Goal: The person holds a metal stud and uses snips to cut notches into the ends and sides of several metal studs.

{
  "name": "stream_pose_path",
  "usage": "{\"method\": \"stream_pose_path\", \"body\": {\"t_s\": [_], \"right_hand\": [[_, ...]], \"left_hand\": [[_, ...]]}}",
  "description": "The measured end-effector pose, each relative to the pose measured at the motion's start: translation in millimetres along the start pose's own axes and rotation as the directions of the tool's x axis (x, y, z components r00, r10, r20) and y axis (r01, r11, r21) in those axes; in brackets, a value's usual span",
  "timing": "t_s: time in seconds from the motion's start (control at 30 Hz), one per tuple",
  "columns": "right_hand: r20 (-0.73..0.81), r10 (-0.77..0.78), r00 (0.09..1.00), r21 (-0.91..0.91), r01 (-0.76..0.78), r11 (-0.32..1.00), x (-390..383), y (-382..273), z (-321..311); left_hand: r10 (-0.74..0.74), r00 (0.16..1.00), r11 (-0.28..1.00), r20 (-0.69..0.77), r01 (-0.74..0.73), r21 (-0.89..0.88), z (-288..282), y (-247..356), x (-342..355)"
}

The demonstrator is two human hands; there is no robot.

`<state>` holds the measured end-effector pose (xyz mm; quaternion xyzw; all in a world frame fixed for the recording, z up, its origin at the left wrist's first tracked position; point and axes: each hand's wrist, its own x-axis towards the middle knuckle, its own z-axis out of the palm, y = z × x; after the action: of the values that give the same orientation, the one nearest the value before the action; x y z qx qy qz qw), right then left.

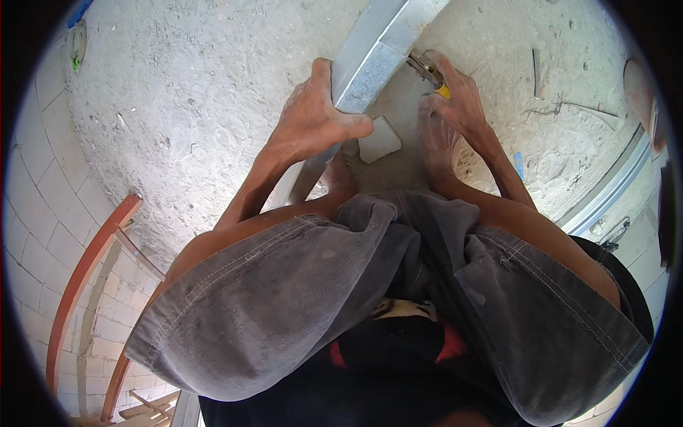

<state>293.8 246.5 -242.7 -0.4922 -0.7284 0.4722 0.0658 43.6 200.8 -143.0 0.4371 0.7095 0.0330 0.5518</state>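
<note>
A grey galvanized metal profile (pixel 377 67) slants up and away from between my bare feet to the top edge. My left hand (pixel 309 117) is closed round its near end, thumb across the near face and fingers on the left side. Close to the profile's right side, my right hand (pixel 459 103) grips metal snips (pixel 425 70) with a yellow handle. Their jaws point at the profile's edge; whether they touch it I cannot tell. Below the left hand, a pale scrap piece (pixel 379 141) lies on the floor between my feet.
Rough concrete floor (pixel 178 92) spreads around me. To the right lie a thin strip (pixel 536 75), some wire (pixel 548 110), a blue scrap (pixel 519 165) and a long metal channel (pixel 605 192). Reddish-brown bars (pixel 71 292) stand by the block wall (pixel 43 192) on the left.
</note>
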Motion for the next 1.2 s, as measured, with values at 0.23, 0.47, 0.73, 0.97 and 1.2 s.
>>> {"method": "stream_pose_path", "body": {"t_s": [0.23, 0.47, 0.73, 0.97, 1.2], "right_hand": [[0.041, -0.025, 0.999, 0.056, 0.023, 0.998, -2, 6, -2], [-0.085, -0.164, 0.983, 0.006, 0.166, 0.986, -2, 19, 9], [-0.112, -0.324, 0.940, 0.044, 0.330, 0.943, 9, 38, 12], [-0.124, -0.278, 0.953, -0.044, 0.274, 0.961, 7, 39, 24], [-0.136, -0.284, 0.949, -0.004, 0.286, 0.958, 5, 19, 12]], "left_hand": [[0.084, 0.995, 0.996, 0.055, -0.083, -0.017, -1, 4, -9], [0.089, 0.993, 0.996, 0.080, -0.088, -0.013, -2, 4, -12], [0.116, 0.985, 0.991, 0.126, -0.107, -0.078, -8, 2, -16], [0.128, 0.984, 0.990, 0.127, -0.119, -0.079, -7, -4, -10], [0.092, 0.981, 0.994, 0.169, -0.080, -0.077, -8, -2, -12]]}}
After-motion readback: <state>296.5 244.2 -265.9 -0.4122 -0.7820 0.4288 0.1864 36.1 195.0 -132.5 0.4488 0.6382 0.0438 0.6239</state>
